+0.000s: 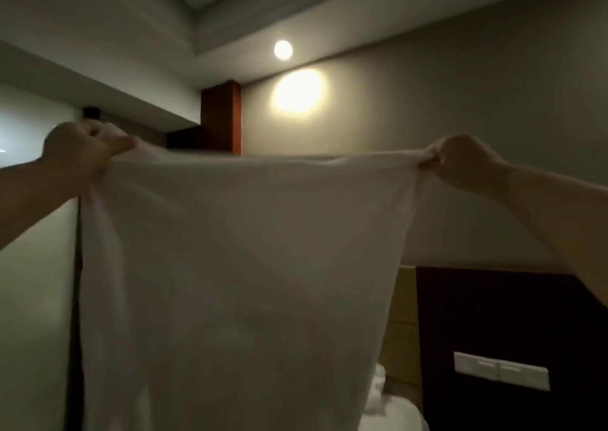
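Dim bedroom: sheet hangs lengthwise from its taut top edge, left hand and right hand fingers gripping opposite corners.

Dim grey walls, lit ceiling lamp

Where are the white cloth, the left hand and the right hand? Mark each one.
white cloth (237, 282), head view, middle of the hanging panel.
left hand (82, 149), head view, back of the hand.
right hand (460, 161), head view, back of the hand.

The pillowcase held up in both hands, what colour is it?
Plain white, no pattern: the pillowcase looks slightly grey in the dim light. Head view shows it.
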Motion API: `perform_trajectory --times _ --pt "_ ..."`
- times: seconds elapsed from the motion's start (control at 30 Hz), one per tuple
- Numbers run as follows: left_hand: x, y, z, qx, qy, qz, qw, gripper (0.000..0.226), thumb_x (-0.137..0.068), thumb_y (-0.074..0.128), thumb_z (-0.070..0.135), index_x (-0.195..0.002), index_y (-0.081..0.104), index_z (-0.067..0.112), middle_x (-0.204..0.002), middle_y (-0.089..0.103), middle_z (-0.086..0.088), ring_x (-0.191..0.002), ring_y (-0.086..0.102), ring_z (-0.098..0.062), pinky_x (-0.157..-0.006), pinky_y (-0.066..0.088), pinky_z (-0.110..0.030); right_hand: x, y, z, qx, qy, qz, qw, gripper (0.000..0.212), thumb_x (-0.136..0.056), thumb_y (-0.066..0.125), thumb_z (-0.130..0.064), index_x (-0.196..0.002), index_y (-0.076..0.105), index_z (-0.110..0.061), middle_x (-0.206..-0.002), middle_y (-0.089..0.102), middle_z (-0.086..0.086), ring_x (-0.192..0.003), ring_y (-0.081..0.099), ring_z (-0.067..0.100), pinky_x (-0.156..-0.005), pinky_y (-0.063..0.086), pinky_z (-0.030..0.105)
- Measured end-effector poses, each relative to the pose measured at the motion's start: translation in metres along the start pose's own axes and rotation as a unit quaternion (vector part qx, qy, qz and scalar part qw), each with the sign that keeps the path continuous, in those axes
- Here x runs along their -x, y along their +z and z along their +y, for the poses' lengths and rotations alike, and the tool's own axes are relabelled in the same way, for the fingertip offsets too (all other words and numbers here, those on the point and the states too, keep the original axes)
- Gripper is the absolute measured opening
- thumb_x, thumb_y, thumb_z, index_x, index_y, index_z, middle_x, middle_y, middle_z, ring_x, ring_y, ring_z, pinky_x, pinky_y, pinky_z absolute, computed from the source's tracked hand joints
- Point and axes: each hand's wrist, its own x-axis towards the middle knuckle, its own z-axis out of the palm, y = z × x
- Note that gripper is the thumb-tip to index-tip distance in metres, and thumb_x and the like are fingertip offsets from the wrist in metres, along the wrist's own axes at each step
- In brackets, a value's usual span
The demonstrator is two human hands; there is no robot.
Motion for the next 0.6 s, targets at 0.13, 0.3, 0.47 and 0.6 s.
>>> perform_trajectory --times 0.13,0.3,0.47,0.6 --pt "-0.037 -0.017 0.031 0.0 -0.018 0.056 0.998 0.061 -0.063 0.072 0.067 -0.08 0.057 0.01 -0.084 0.061 -0.013 -0.078 0.06 -0.029 -0.068 0.048 -0.043 -0.04 0.009 -0.019 -0.132 0.095 0.17 0.972 0.041 -0.084 0.052 -0.03 -0.092 0.067 0.007 -0.091 0.064 0.025 -0.087 0.057 0.027 -0.066 0.034 0.032" --pt "0.007 -0.004 0.062 -0.029 0.036 0.073 0.996 0.044 -0.084 0.067 0.034 -0.099 0.06 -0.007 -0.095 0.058 -0.02 -0.092 0.055 -0.035 -0.07 0.035 -0.034 -0.05 0.013 -0.015 -0.033 0.058 0.082 0.994 0.021 -0.092 0.055 -0.017 -0.092 0.069 -0.001 -0.095 0.067 0.022 -0.09 0.062 0.035 -0.072 0.044 0.035" --pt "-0.007 -0.005 0.068 0.017 0.016 0.082 0.996 0.04 -0.079 0.07 0.042 -0.084 0.06 0.003 -0.091 0.06 -0.02 -0.086 0.056 -0.029 -0.072 0.041 -0.038 -0.068 0.001 -0.014 -0.501 0.215 -0.051 0.837 0.035 -0.091 0.046 0.0 -0.063 0.066 -0.008 -0.066 0.064 0.01 -0.046 0.061 0.009 -0.046 0.05 0.02" --pt "-0.005 -0.001 0.04 0.068 0.001 -0.04 0.997 0.028 -0.084 0.066 0.038 -0.094 0.064 0.012 -0.099 0.063 -0.016 -0.095 0.056 -0.028 -0.089 0.044 -0.042 -0.043 -0.01 -0.007 -0.676 0.22 -0.176 0.681 0.007 -0.075 0.06 0.0 -0.074 0.058 -0.007 -0.063 0.063 0.006 -0.049 0.063 0.014 -0.047 0.055 0.025"
